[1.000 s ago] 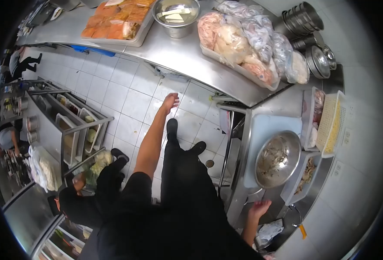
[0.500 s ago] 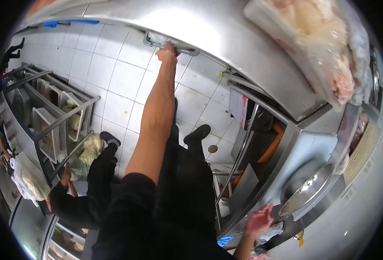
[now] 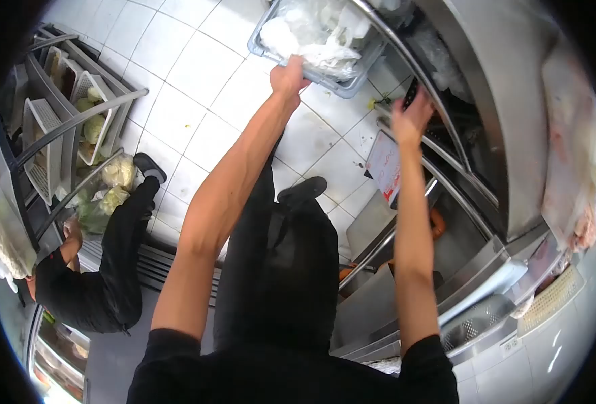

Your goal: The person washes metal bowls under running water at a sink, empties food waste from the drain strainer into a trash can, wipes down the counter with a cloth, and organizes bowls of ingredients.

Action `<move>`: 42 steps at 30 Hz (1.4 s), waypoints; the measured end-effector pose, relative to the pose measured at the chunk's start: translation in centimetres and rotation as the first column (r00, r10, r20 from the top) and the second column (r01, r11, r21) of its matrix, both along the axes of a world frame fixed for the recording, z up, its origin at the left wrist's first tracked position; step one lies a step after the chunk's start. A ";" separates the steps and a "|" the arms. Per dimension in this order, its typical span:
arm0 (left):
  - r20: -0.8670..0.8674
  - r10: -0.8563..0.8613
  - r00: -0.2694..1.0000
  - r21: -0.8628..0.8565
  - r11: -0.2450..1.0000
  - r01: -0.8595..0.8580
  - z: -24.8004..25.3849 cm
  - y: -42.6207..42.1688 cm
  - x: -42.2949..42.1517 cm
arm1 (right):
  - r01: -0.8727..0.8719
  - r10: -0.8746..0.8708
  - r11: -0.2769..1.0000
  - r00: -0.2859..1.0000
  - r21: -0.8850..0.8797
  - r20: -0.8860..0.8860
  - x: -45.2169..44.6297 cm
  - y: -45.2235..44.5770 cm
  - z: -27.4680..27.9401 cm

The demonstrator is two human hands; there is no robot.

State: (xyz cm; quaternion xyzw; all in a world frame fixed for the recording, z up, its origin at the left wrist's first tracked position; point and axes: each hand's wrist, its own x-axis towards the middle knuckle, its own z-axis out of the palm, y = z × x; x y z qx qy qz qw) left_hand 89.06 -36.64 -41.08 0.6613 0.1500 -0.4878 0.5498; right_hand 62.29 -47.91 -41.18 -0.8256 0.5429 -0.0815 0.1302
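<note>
Rack, metal, far left, with a white basket of pale green vegetables. Below it, a co-worker in black, crouched, a hand near bagged vegetables on the floor. White floor tiles between.

Left hand: arm outstretched, fingers closed on the near rim of the tub. Tub: grey plastic, top centre, over the tiles beside the counter, filled with crumpled clear and white plastic bags. Changed: the tub, earlier mostly under the counter, now shows far more of itself, so its contents appear easier to reach.

Right hand: well apart from the left, blurred, beside a black item near the metal rail; grip cannot be told. Changed: earlier near the sink side, now under the counter, so both hands seem committed to this low spot.

Sign, white with red marks, just below the right hand. Counter, steel; bagged meat, far right.
</note>
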 end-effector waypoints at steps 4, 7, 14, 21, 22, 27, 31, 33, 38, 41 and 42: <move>0.013 0.067 0.998 -0.084 0.994 -0.066 1.6 -1.0 0.4 | 0.112 -0.190 0.918 0.966 -0.380 -0.175 2.0 -10.8 -0.6; -0.008 0.051 0.999 -0.131 0.990 -0.052 -0.1 -2.0 1.0 | 0.185 -0.281 0.924 0.921 -0.334 -0.271 1.4 -14.3 -1.4; -0.020 -0.050 0.999 -0.301 0.953 0.042 -2.9 -6.5 3.0 | -0.234 0.143 0.898 0.956 -0.372 -0.255 2.0 -1.9 -0.8; -0.025 -0.474 0.880 -0.302 0.843 0.446 2.4 1.7 1.5 | -0.073 0.077 0.993 0.996 0.092 -0.039 2.8 12.5 3.1; -0.083 -0.578 0.812 -0.301 0.791 0.532 2.1 4.1 0.8 | -0.068 0.074 0.992 0.996 0.103 -0.059 2.8 14.0 3.2; -0.209 -0.538 0.817 -0.144 0.843 0.518 4.3 18.6 -3.6 | -0.088 -0.190 0.849 0.869 0.521 0.457 -1.4 27.1 17.7; -0.229 -0.177 0.957 -0.011 0.984 0.179 2.0 36.0 -3.1 | -0.259 -0.853 0.372 0.283 0.891 0.439 -12.5 34.1 37.1; -0.273 -0.166 0.947 0.187 0.957 0.222 1.5 44.8 -2.0 | -0.338 -0.978 0.208 -0.066 0.918 0.197 -18.9 37.0 41.2; -0.223 -0.218 0.950 0.383 0.877 0.291 17.3 53.0 -6.0 | -0.222 -0.787 0.292 -0.608 0.930 0.102 -28.6 37.5 46.5; -0.164 -0.269 0.949 0.337 0.889 0.310 23.2 54.8 -6.9 | -0.143 -0.659 0.377 -0.736 0.915 0.157 -31.9 36.7 40.7; -0.136 -0.290 0.947 0.290 0.903 0.318 24.9 55.5 -7.1 | -0.117 -0.653 0.468 -0.714 0.876 0.252 -33.5 36.9 36.8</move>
